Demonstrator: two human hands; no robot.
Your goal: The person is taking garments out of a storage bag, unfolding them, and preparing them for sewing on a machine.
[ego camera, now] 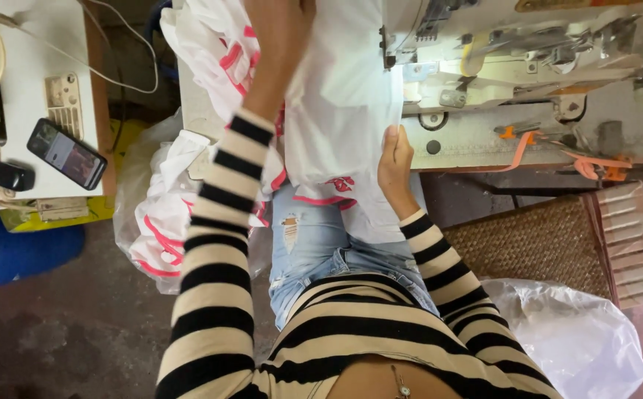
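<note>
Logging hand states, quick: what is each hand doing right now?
Left hand: resting on the white fabric; grip cannot be told.
Right hand: closed on the white fabric's edge beside the sewing machine.

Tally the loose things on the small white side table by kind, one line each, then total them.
Smartphone: 1
Small black oval device: 1
Beige slotted device with a cord: 1
Total: 3

Your left hand [281, 29] runs off the top edge, fingers unseen; the white fabric [343, 96] hides your right hand's [395, 166] fingertips and the sewing machine's [513, 52] needle.
</note>
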